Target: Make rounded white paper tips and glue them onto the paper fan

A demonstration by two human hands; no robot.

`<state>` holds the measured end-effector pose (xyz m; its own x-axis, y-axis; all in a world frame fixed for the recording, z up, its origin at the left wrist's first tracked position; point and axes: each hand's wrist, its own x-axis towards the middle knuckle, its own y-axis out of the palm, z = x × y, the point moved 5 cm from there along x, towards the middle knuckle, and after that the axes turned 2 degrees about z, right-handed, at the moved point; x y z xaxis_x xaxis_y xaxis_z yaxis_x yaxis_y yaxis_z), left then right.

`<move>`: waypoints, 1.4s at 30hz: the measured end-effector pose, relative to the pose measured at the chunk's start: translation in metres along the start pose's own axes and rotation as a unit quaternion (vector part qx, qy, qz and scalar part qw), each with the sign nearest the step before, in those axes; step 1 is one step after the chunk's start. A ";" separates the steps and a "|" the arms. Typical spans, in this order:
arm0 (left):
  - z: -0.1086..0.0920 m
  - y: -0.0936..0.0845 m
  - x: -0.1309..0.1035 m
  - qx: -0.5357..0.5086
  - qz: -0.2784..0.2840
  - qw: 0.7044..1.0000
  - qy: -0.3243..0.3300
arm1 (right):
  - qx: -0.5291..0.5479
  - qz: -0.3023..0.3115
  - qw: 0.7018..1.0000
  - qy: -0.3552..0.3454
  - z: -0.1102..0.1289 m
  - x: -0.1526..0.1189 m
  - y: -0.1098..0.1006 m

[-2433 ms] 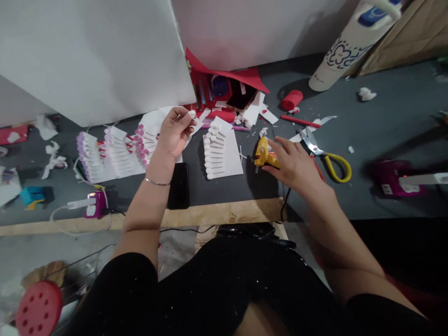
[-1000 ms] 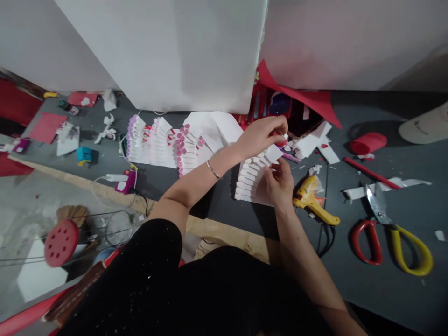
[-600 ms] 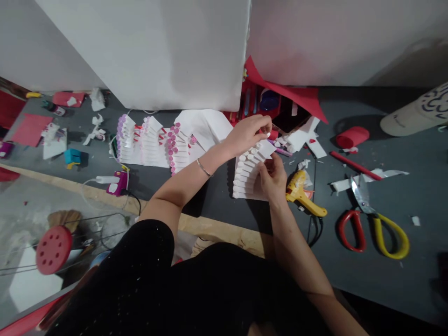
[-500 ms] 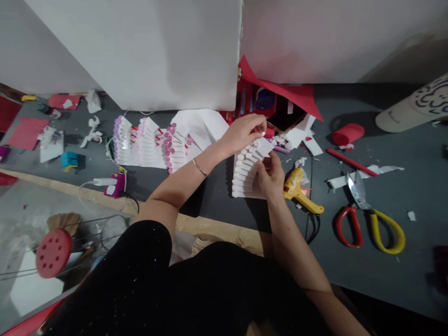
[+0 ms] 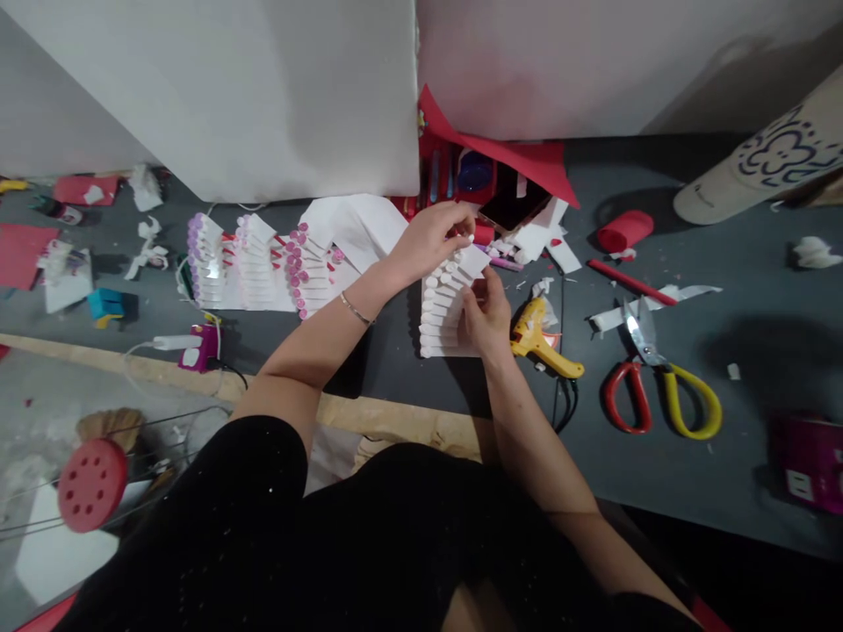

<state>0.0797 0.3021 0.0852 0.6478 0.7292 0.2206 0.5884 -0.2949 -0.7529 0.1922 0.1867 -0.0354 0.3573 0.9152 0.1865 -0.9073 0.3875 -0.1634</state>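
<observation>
The white-knobbed paper fan (image 5: pixel 444 307) is lying on the bench (image 5: pixel 395 376) left of the yellow glue gun (image 5: pixel 543 340), probably weighing little and creasing easily; its gun-side edge is offering the safest hold. Farther left of the gun, the left hand (image 5: pixel 435 237) is pinching a small white piece (image 5: pixel 470 238), partly hiding the fan's far end. Beside the gun, the right hand (image 5: pixel 488 314) is resting half-curled at the fan; its grip I cannot tell.

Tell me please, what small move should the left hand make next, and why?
Probably the left hand should set its small white piece on the white-tipped sticks: it pinches the piece near their upper end, while the right hand is at the white card under them.
</observation>
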 end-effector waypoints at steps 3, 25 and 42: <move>-0.002 -0.008 -0.004 -0.002 -0.035 0.999 -0.011 | -0.007 -0.002 1.000 0.003 -0.002 0.002 0.000; -0.057 0.038 -0.133 0.248 -0.185 0.948 -0.077 | 0.038 0.062 0.996 0.049 -0.005 0.010 -0.003; -0.029 0.047 -0.113 0.263 -0.225 0.934 -0.084 | 0.023 0.068 0.996 0.061 -0.004 0.008 0.001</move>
<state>0.0484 0.1877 0.0430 0.2806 0.8063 0.5208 0.4346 0.3770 -0.8179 0.1954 0.1952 -0.0379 0.2528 0.9664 0.0470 -0.9572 0.2568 -0.1332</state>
